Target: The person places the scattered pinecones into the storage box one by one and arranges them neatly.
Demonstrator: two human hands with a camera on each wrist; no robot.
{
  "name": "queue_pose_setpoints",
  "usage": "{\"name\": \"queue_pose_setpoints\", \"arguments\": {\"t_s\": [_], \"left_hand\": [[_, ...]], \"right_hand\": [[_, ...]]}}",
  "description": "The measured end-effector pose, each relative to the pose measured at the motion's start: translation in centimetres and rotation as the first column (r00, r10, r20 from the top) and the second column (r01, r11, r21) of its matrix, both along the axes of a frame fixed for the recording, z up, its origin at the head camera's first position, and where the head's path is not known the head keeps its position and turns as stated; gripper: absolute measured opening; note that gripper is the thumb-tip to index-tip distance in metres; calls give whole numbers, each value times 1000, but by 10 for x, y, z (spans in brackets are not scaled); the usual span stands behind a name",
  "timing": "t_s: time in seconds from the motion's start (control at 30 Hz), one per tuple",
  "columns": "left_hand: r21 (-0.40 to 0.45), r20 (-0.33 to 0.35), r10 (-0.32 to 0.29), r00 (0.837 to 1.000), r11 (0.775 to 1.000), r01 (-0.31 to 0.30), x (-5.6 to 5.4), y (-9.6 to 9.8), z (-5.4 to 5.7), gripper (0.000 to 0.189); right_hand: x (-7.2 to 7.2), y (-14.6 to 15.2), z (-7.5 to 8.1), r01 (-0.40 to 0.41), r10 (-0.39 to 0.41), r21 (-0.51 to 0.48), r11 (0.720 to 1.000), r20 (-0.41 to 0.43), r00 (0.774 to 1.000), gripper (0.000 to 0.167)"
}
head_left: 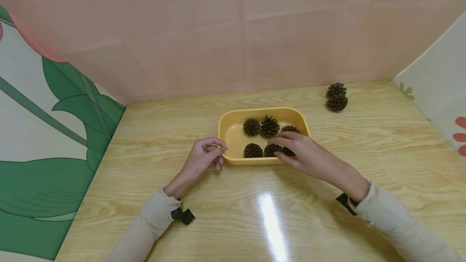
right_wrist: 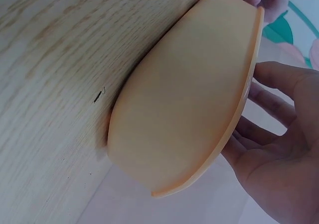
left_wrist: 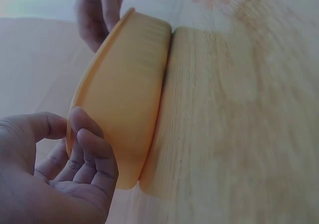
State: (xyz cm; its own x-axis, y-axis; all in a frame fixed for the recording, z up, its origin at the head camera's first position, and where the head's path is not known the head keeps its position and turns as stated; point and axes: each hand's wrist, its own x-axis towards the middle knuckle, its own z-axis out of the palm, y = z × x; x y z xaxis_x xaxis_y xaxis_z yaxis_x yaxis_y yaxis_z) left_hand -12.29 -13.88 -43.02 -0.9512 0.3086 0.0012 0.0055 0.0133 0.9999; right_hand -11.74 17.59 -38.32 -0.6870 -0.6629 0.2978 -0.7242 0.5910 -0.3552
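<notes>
A yellow plastic tray (head_left: 233,161) stands on the table with several pine cones inside. My left hand (head_left: 204,155) pinches its left end; in the left wrist view, the thumb and fingers of that hand (left_wrist: 65,169) lie on either side of the rim. Reaching in over the right half, my right hand (head_left: 307,155) has thumb and curled fingers around a front-row pine cone (head_left: 272,151). The right hand partly covers two more cones. From the right wrist, the tray wall (right_wrist: 174,94) hides the fingertips of the right hand (right_wrist: 281,119).
Two pine cones (head_left: 336,102) sit close together at the back right of the wooden table (head_left: 174,124). A pink cloth wall (head_left: 204,43) rises behind the table. Printed panels with plant designs (head_left: 91,104) flank both sides.
</notes>
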Motion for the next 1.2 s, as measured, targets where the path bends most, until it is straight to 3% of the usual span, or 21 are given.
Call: {"name": "queue_pose_setpoints", "arguments": {"t_s": [0.47, 0.73, 1.2], "left_hand": [[7, -12, 0, 1000, 1000, 0, 1, 0, 0, 19], [1, -8, 2, 1000, 1000, -2, 1, 1, 0, 20], [4, -14, 3, 1000, 1000, -2, 0, 1, -1, 19]], "right_hand": [[0, 2, 10, 17, -17, -26, 1000, -3, 1000, 33], [1, 4, 17, 31, -30, -24, 999, 41, 999, 32], [-12, 15, 23, 97, -97, -1, 995, -22, 995, 37]]}}
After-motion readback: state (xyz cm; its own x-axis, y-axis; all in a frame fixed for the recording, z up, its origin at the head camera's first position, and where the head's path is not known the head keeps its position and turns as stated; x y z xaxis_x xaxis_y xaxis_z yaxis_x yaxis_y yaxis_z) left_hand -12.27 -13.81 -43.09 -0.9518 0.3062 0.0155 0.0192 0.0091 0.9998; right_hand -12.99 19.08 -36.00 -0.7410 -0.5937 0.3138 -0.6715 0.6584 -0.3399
